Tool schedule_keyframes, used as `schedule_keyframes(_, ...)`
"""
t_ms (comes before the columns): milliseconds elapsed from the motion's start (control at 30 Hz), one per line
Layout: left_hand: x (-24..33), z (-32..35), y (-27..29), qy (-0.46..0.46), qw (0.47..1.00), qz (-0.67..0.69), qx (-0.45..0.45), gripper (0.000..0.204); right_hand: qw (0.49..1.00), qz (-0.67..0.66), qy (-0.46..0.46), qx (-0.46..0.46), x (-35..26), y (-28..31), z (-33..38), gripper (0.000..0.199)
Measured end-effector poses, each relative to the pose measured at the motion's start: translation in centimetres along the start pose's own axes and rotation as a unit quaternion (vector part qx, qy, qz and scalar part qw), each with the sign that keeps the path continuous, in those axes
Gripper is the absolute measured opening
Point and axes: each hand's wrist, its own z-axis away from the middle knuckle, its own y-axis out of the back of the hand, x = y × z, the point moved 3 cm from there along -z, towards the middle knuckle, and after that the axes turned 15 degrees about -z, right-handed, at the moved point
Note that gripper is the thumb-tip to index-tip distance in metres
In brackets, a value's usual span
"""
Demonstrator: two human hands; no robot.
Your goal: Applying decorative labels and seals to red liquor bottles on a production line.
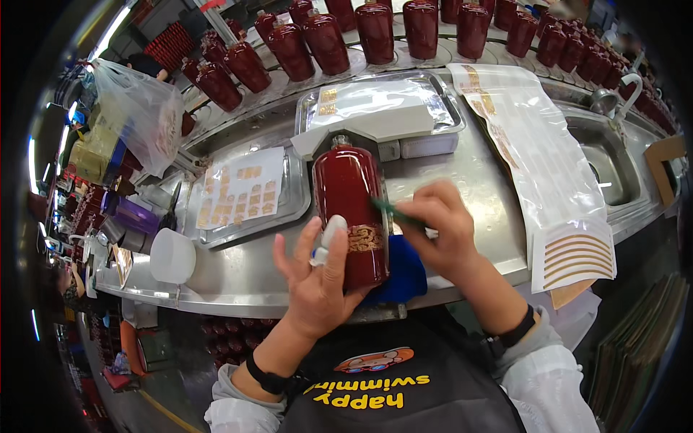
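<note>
So, mid-scene, our left hand [317, 285] holds the red bottle [345, 184] while our right hand [446, 225] pinches a green tool [390, 209]; gold band [365, 239] is on low down, upper front's bare, probably unfinished.

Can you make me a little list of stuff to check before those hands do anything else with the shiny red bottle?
1. Left grip on the dark red bottle: ok, fingers are against its side.
2. Right grip on the green tool: ok, held in the fingers.
3. Green tool touching the bottle: cannot tell; its tip only overlaps the bottle's right edge in this view.
4. Gold patterned band on the bottle: ok, it sits low, near the base.
5. Whole front of the band showing: not ok, left fingers cover part of it.
6. Sheet of gold decals close by: ok, on the metal tray to the left.
</note>
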Motion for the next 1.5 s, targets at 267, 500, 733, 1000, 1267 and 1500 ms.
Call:
schedule_keyframes(267,3.2,2.3,0.4,-0.110,0.992,-0.045,0.034,0.051,0.986,-0.078,-0.144,-0.037,-2.2,2.2,2.1,0.035)
schedule_keyframes(500,1.5,4.2,0.9,-0.002,0.997,0.024,0.072,0.059,0.981,-0.071,0.001,-0.182,-4.9,1.3,0.2,0.041)
schedule_keyframes(733,1.1,5.0,0.8,0.019,0.998,0.023,0.060,0.061,0.966,-0.047,0.030,-0.253,-6.7,0.2,-0.8,0.034)
schedule_keyframes(1000,1.1,4.8,0.5,0.048,0.996,0.059,0.043,0.063,0.968,-0.116,-0.173,-0.143,-6.9,-1.2,-0.2,0.018)
schedule_keyframes(1267,1.0,5.0,0.1,0.018,0.999,0.028,0.009,0.070,0.884,-0.200,-0.404,0.123,-0.8,1.0,5.2,0.024)
schedule_keyframes(1500,-0.3,4.7,-0.2,0.115,0.991,0.069,-0.031,0.088,0.967,0.005,0.034,-0.251,-6.8,-0.4,1.2,0.040)
